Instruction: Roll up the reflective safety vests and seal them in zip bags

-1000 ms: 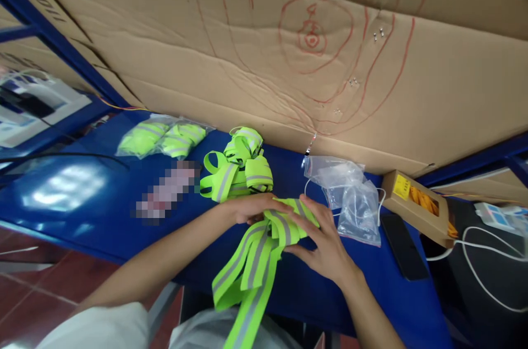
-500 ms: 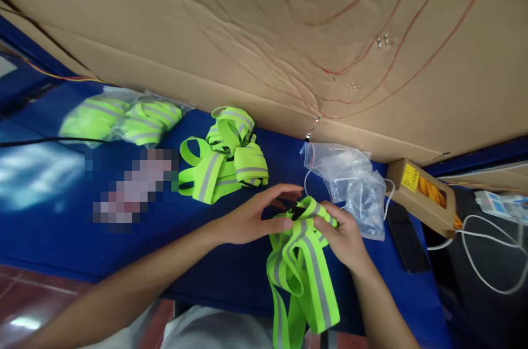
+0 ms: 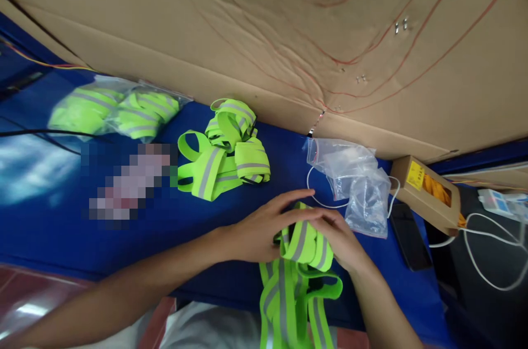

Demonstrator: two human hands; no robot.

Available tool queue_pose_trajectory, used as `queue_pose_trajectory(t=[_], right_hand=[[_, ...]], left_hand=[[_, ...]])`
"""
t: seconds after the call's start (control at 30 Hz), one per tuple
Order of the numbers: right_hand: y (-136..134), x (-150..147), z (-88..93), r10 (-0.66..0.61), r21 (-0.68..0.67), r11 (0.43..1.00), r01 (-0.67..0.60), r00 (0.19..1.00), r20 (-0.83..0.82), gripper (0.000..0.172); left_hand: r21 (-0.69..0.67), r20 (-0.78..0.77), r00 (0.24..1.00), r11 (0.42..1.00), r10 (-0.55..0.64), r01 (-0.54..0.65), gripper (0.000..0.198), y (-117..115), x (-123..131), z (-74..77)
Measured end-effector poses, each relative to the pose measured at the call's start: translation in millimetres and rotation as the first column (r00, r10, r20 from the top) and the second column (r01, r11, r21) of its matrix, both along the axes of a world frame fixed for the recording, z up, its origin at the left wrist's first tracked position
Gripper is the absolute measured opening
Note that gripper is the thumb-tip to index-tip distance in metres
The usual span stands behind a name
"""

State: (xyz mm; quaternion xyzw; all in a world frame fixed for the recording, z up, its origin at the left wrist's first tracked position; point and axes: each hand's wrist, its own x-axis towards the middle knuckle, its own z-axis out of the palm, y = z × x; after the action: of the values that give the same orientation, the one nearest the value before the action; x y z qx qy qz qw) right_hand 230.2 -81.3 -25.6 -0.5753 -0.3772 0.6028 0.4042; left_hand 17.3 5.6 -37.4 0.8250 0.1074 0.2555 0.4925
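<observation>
My right hand [image 3: 339,236] is closed on the upper right of a neon-yellow reflective strap [image 3: 303,244] with a grey stripe. Its upper part is gathered into a folded loop, while long ends hang down over the table's front edge. From the left, my left hand [image 3: 264,228] wraps round the same bundle. One of its fingers reaches across the top to touch my right fingers; its thumb is hidden. Beyond my hands, more reflective straps [image 3: 233,142] lie in a pile, some rolled up and others in loose loops.
Two clear bags with folded straps [image 3: 144,115] lie at the back left. Clear plastic bags [image 3: 367,195], a white cord, a black phone [image 3: 410,236] and an open-windowed cardboard box [image 3: 427,195] sit at the right. A cardboard wall [image 3: 165,35] rises behind the blue table [image 3: 198,277].
My left hand has moved onto the strap bundle, its fingers now meeting my right hand. The folded part has turned, and its loops hang differently. The view has shifted slightly.
</observation>
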Motion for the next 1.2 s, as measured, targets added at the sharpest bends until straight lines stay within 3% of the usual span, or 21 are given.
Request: queue_pose_trajectory(t=[0.13, 0.27, 0.33, 0.4, 0.47, 0.53, 0.63, 0.73, 0.8, 0.93, 1.03, 1.17, 1.2], right_hand=[[3.3, -10.7, -1.2, -0.042, 0.001, 0.999, 0.042, 0.998, -0.043, 0.040], [3.7, -13.9, -4.1, -0.105, -0.003, 0.994, 0.105, 0.994, -0.028, 0.043], [3.4, -16.0, -5.2, -0.146, -0.034, 0.989, 0.145, 0.989, -0.028, 0.045], [3.5, -17.5, -4.0, -0.189, -0.093, 0.979, 0.181, 0.978, -0.084, 0.052], [3.8, -16.6, -0.5, -0.205, -0.135, 0.974, 0.181, 0.960, -0.190, 0.064], [3.4, -12.7, 3.0, -0.181, -0.061, 0.983, 0.171, 0.947, -0.264, 0.075], [0.6, -4.9, 4.2, -0.090, 0.182, 0.976, 0.121, 0.981, -0.170, 0.079], [-2.3, -1.0, 1.7, -0.054, 0.226, 0.973, 0.041, 0.997, 0.053, 0.076], [-2.1, -1.1, 1.0, -0.076, 0.219, 0.975, 0.040, 0.984, 0.159, 0.066], [2.3, -3.2, 4.6, -0.149, 0.254, 0.964, 0.080, 0.953, 0.263, 0.039], [5.0, -3.2, 6.0, -0.189, 0.172, 0.972, 0.159, 0.965, 0.180, 0.040], [4.6, -0.9, -0.6, -0.234, 0.089, 0.970, 0.226, 0.969, 0.084, 0.043], [3.8, -0.2, -3.0, -0.224, 0.073, 0.973, 0.218, 0.971, 0.083, 0.043]], left_hand=[[0.025, -0.008, 1.000, 1.000, 0.005, -0.005, 0.074, 4.2, -0.3, 0.3], [-0.118, -0.077, 0.992, 0.989, -0.096, 0.086, 0.094, 11.4, -3.3, 6.7], [-0.145, -0.046, 0.993, 0.984, -0.106, 0.099, 0.093, 13.2, -3.5, 7.6], [-0.150, 0.017, 0.998, 0.986, -0.067, 0.069, 0.080, 13.8, -2.9, 7.8], [-0.188, 0.016, 0.999, 0.981, 0.050, -0.046, 0.058, 13.9, -2.2, 9.4], [-0.256, -0.091, 0.972, 0.938, 0.218, -0.235, 0.037, 14.3, -1.7, 12.3], [-0.399, -0.262, 0.899, 0.809, 0.350, -0.431, 0.037, 16.0, -0.2, 14.8], [-0.594, -0.284, 0.921, 0.705, 0.268, -0.388, 0.043, 17.5, 2.7, 12.6], [-0.644, -0.265, 0.940, 0.686, 0.215, -0.339, 0.042, 17.9, 4.0, 11.1], [-0.601, -0.291, 0.947, 0.744, 0.137, -0.292, 0.047, 17.7, 1.3, 15.2], [-0.495, -0.306, 0.950, 0.842, 0.064, -0.216, 0.050, 17.3, -2.9, 19.6], [-0.348, -0.123, 0.968, 0.904, 0.219, -0.249, 0.104, 18.9, -4.9, 14.2], [-0.317, -0.083, 0.969, 0.915, 0.233, -0.248, 0.108, 20.0, -5.2, 11.5]])
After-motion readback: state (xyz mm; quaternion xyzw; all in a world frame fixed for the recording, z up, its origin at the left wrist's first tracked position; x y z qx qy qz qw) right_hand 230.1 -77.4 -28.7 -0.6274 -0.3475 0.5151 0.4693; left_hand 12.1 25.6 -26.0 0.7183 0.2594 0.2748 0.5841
